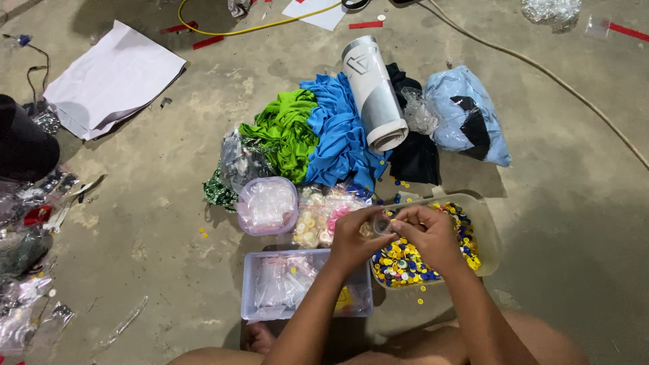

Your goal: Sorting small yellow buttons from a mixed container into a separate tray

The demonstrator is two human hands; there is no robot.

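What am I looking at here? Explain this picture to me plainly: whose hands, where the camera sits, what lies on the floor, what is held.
There is no machine here. A camera worn on a person's head looks down at their own two bare hands as they sit on a concrete floor. The left hand and right hand meet over a tray of coloured buttons, pinching something small and clear between them; I cannot tell exactly what it is. Beside the tray lies a clear box of little plastic bags. Behind are a round tub, green cloth, blue cloth, a rolled sheet and white paper.
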